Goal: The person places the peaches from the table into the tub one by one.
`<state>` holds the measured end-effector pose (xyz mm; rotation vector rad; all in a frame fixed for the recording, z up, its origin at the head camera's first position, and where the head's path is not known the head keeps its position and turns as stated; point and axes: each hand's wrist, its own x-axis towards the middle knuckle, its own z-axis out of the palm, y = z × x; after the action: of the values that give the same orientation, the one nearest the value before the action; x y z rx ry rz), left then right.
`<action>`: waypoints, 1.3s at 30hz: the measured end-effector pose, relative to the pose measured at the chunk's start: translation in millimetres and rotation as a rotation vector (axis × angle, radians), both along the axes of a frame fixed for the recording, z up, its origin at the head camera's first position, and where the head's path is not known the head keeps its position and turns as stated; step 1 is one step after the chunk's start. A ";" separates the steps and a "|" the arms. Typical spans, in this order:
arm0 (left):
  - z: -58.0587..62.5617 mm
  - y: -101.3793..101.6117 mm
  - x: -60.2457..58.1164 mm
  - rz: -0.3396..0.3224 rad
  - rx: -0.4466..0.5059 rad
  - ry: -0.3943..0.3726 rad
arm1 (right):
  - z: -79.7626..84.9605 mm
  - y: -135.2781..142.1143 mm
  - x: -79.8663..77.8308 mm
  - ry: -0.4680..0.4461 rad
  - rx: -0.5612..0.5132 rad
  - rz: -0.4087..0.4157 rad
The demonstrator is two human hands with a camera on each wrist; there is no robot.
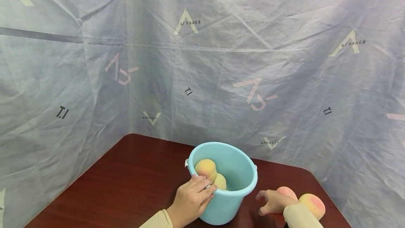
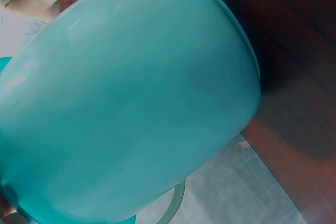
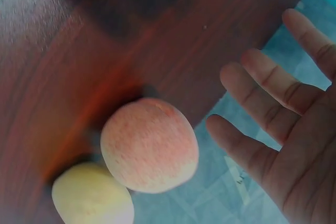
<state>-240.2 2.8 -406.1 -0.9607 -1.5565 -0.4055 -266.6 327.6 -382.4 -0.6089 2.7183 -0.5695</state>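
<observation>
we judged the work about half done: two inner peaches (image 1: 205, 168) lay in the blue bucket (image 1: 221, 208), while two outer peaches (image 1: 312, 205) lay on the counter (image 1: 142, 178), not yet in it; our left hand (image 1: 191, 198) gripped the near rim, and our right hand (image 1: 274, 201), fingers spread, held nothing near the outer peaches

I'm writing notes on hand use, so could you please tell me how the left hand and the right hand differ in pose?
The left hand holds the light blue bucket at its rim, while the right hand holds nothing. The left hand's fingers bend over that rim; the right hand's fingers are spread, near a pink peach. Both hands are bare.
</observation>
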 end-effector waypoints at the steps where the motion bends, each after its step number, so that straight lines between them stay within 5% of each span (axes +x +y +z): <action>1: -0.1 0.1 0.1 0.001 0.000 0.000 | -2.2 -0.1 -0.2 -0.001 0.001 0.003; 16: -2.9 0.5 -0.1 0.019 -0.001 -0.001 | -22.6 11.8 1.5 0.020 -0.010 0.034; 24: -3.0 1.4 -1.3 0.017 0.003 0.011 | -31.7 28.2 3.9 0.186 -0.044 0.037; 33: -2.4 1.0 -1.0 0.023 0.004 0.022 | -36.5 31.3 5.6 0.505 0.029 -0.265; 39: -2.1 1.7 -0.4 0.026 0.003 0.032 | -39.2 38.8 8.3 0.557 0.014 -0.432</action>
<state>-240.6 4.5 -408.2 -0.9399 -1.5374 -0.3729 -258.3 366.4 -421.5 -0.1822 3.4144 -0.5361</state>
